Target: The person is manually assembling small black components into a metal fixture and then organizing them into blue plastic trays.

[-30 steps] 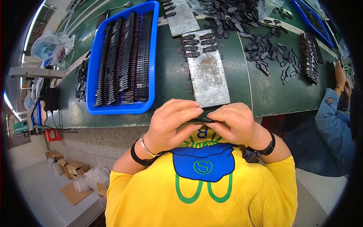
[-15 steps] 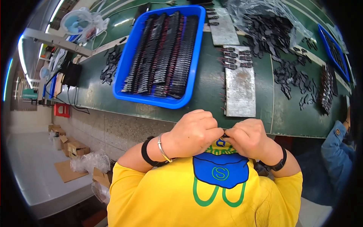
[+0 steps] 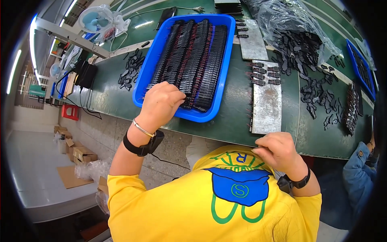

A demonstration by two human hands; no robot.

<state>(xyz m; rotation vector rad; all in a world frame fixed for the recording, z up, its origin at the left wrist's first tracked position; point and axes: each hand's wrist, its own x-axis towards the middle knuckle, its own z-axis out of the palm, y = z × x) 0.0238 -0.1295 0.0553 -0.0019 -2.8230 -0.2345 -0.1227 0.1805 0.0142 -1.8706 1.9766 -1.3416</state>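
Note:
My left hand (image 3: pixel 162 103) reaches over the near edge of a blue tray (image 3: pixel 195 117), thumb and forefinger pinched together. Its fingertips meet the ends of the rows of small black parts with red wires (image 3: pixel 181 60) that fill the tray; whatever they grip blends into these dark parts. At the table's front edge, my right hand (image 3: pixel 278 151) is closed, thumb pressed to the curled forefinger, and anything inside is hidden. Just beyond it lies a metal plate (image 3: pixel 267 109) with several small black wired parts (image 3: pixel 265 74) at its far end.
Loose black parts spill from a clear plastic bag (image 3: pixel 292 24) on the right and lie in a pile (image 3: pixel 131 70) left of the tray. A second metal plate (image 3: pixel 252 40) sits farther back. Another person's blue sleeve (image 3: pixel 358 165) shows at the right.
My hands were together at the table's edge, pinching a small dark thing. The left has moved away to the tray, while the right stays near the edge. The view has shifted slightly.

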